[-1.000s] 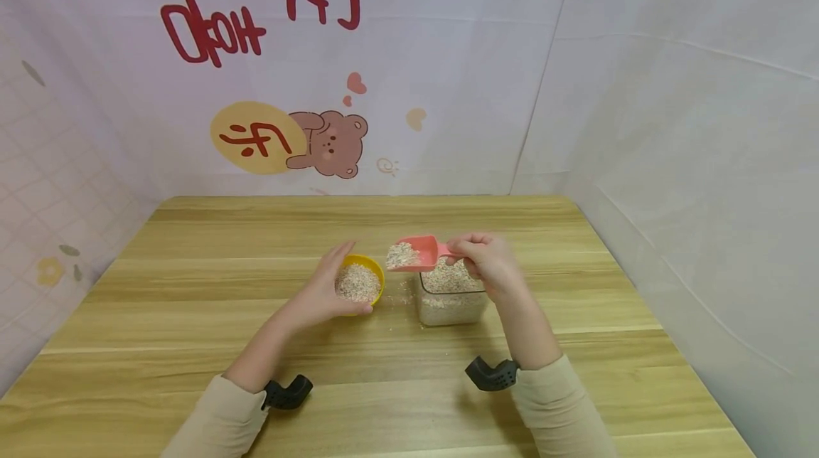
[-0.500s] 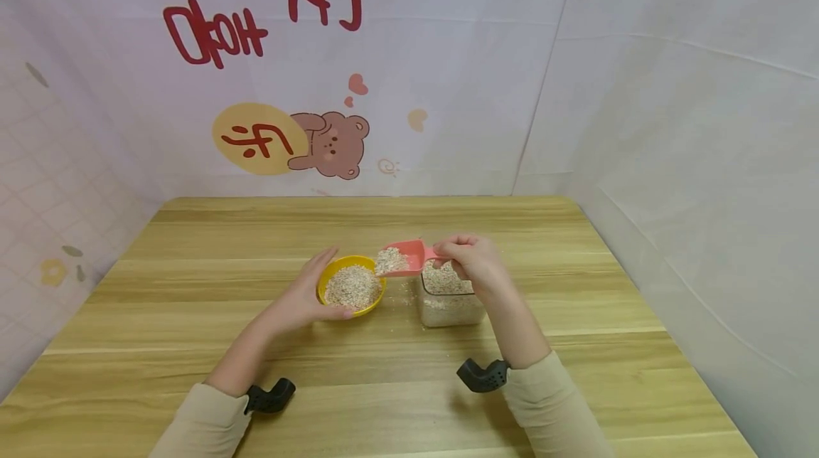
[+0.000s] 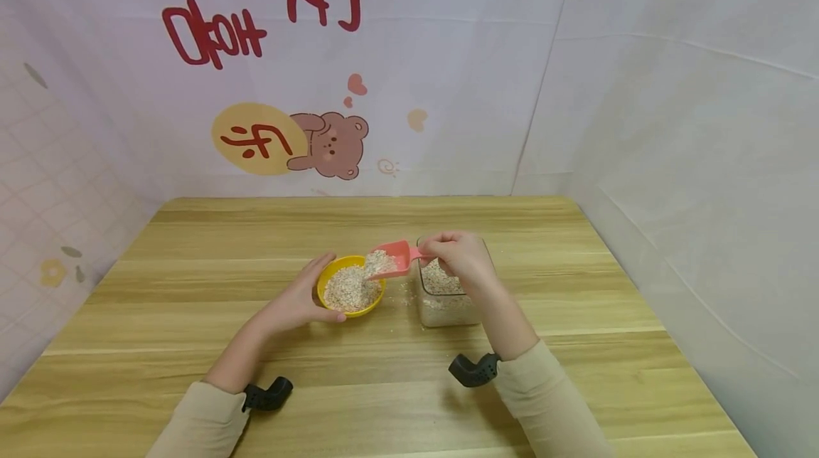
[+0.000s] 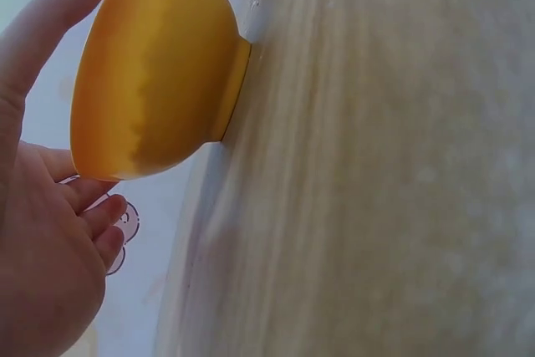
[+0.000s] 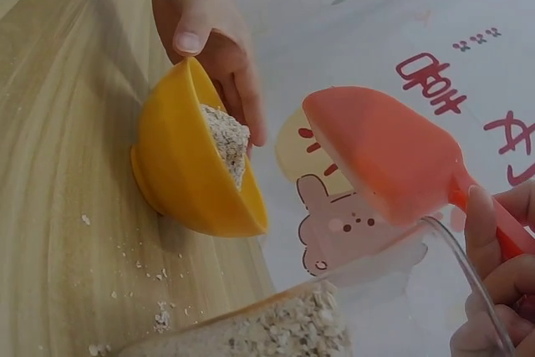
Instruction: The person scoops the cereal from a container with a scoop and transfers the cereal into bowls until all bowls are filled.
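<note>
My left hand (image 3: 296, 304) holds the left side of a yellow bowl (image 3: 362, 311), thumb at the near rim and fingers around the far side. Oat flakes (image 3: 348, 291) heap inside this bowl, which rests upright on the table. My right hand (image 3: 459, 255) grips the handle of a pink scoop (image 3: 400, 256). Loaded with oat flakes at its front, the scoop hangs with its lip over the bowl's right rim. In the right wrist view only the scoop's underside (image 5: 384, 152) shows, so its load is hidden there.
Below my right hand stands a clear square container (image 3: 448, 311) of oat flakes. Loose flakes (image 3: 404, 294) lie scattered on the wooden table (image 3: 256, 230) between bowl and container. Printed white cloth (image 3: 448, 88) hangs behind the table and along both sides.
My right hand has carried the loaded scoop left, from above the container to over the bowl's edge. My left hand has shifted left, uncovering the bowl's left rim.
</note>
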A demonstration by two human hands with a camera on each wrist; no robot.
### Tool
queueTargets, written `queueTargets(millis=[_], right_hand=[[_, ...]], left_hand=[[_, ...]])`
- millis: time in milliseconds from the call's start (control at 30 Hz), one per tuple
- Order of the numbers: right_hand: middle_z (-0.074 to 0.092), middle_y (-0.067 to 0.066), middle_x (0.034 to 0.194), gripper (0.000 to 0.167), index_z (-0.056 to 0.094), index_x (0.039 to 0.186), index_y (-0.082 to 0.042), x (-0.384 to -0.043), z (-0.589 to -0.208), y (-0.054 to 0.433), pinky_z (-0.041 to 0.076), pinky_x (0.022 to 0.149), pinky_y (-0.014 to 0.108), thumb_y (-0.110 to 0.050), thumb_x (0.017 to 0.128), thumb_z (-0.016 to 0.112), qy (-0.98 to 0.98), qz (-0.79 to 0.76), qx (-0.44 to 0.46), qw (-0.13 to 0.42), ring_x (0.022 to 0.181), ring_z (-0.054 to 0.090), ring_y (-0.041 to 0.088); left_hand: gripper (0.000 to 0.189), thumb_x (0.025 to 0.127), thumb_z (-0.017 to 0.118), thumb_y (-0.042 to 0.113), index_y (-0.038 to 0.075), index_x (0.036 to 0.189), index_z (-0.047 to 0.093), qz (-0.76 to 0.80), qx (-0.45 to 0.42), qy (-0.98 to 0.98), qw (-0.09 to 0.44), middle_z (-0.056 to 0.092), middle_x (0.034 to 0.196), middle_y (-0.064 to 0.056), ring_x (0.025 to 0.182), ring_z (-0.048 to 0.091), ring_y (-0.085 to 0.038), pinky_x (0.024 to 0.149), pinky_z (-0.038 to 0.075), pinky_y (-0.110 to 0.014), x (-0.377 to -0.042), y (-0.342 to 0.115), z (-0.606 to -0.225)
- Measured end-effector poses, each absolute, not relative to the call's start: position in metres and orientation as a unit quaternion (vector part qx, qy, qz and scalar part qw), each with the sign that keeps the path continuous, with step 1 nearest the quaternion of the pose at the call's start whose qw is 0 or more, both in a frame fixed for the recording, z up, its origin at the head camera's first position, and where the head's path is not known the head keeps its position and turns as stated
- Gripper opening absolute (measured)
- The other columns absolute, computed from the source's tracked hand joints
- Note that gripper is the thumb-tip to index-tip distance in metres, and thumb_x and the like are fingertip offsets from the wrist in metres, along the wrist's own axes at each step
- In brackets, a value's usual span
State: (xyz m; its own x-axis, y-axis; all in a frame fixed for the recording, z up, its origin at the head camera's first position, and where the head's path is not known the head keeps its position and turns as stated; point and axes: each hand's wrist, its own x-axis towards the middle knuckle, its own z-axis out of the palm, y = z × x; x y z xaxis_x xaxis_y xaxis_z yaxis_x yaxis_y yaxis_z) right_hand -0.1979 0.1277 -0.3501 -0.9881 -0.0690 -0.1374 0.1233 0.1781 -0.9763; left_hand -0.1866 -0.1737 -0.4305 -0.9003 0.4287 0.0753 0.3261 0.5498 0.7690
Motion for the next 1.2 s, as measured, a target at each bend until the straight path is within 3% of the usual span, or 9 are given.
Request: queueTargets(millis=[133, 400, 533, 800, 967, 1100, 1200], right_hand=[[0.070, 0.011, 0.072, 0.009, 0.076, 0.086, -0.008, -0.199, -0.351, 0.122, 0.022, 0.046, 0.021, -0.012, 0.079, 0.073, 0.779, -0.623, 0.016, 0.072, 0.045, 0.029, 0.008], [0.069, 0.006, 0.070, 0.013, 0.072, 0.092, -0.004, -0.207, -0.352, 0.112, 0.020, 0.043, 0.022, -0.011, 0.081, 0.069, 0.775, -0.622, -0.017, 0.110, 0.044, 0.026, 0.008], [0.068, 0.005, 0.067, 0.013, 0.072, 0.091, -0.003, -0.210, -0.349, 0.106, 0.025, 0.048, 0.022, -0.011, 0.080, 0.068, 0.785, -0.610, -0.027, 0.105, 0.051, 0.034, 0.009], [0.069, 0.006, 0.069, 0.011, 0.074, 0.088, -0.005, -0.215, -0.345, 0.095, 0.039, 0.085, 0.037, -0.011, 0.081, 0.070, 0.803, -0.585, -0.042, 0.103, 0.093, 0.058, 0.018], [0.069, 0.008, 0.068, 0.007, 0.073, 0.084, -0.004, -0.215, -0.340, 0.090, 0.033, 0.101, 0.048, -0.008, 0.080, 0.070, 0.812, -0.572, -0.064, 0.097, 0.094, 0.061, 0.019], [0.069, 0.007, 0.068, 0.005, 0.073, 0.081, -0.004, -0.215, -0.337, 0.088, 0.037, 0.098, 0.047, -0.006, 0.078, 0.069, 0.823, -0.556, -0.080, 0.088, 0.086, 0.064, 0.019], [0.069, 0.007, 0.067, 0.004, 0.072, 0.080, -0.005, -0.216, -0.335, 0.086, 0.041, 0.088, 0.042, -0.005, 0.078, 0.068, 0.830, -0.545, -0.091, 0.082, 0.079, 0.065, 0.020]], left_hand=[[0.117, 0.066, 0.087, 0.042, 0.001, 0.151, 0.018, 0.426, 0.216, 0.877, 0.062, 0.016, 0.155, -0.021, 0.140, 0.012, -0.042, 0.104, 0.017, -0.068, -0.187, -0.176, -0.432], [0.117, 0.067, 0.086, 0.043, 0.000, 0.151, 0.017, 0.425, 0.211, 0.877, 0.074, 0.017, 0.154, -0.024, 0.139, 0.015, -0.043, 0.104, 0.018, -0.066, -0.190, -0.179, -0.438], [0.117, 0.068, 0.085, 0.043, 0.001, 0.152, 0.016, 0.427, 0.206, 0.877, 0.080, 0.017, 0.153, -0.024, 0.138, 0.017, -0.043, 0.104, 0.019, -0.066, -0.189, -0.179, -0.439], [0.116, 0.068, 0.085, 0.043, 0.002, 0.152, 0.016, 0.436, 0.200, 0.873, 0.089, 0.016, 0.154, -0.024, 0.139, 0.015, -0.044, 0.104, 0.018, -0.067, -0.188, -0.178, -0.437], [0.116, 0.068, 0.085, 0.043, 0.001, 0.152, 0.016, 0.439, 0.198, 0.871, 0.090, 0.015, 0.154, -0.024, 0.139, 0.015, -0.043, 0.104, 0.018, -0.066, -0.188, -0.178, -0.437], [0.116, 0.068, 0.085, 0.042, 0.001, 0.152, 0.016, 0.443, 0.198, 0.870, 0.089, 0.016, 0.154, -0.024, 0.139, 0.015, -0.043, 0.104, 0.018, -0.066, -0.188, -0.177, -0.437], [0.116, 0.068, 0.085, 0.042, 0.001, 0.152, 0.017, 0.445, 0.198, 0.869, 0.088, 0.016, 0.154, -0.024, 0.139, 0.015, -0.043, 0.104, 0.018, -0.066, -0.188, -0.177, -0.438]])
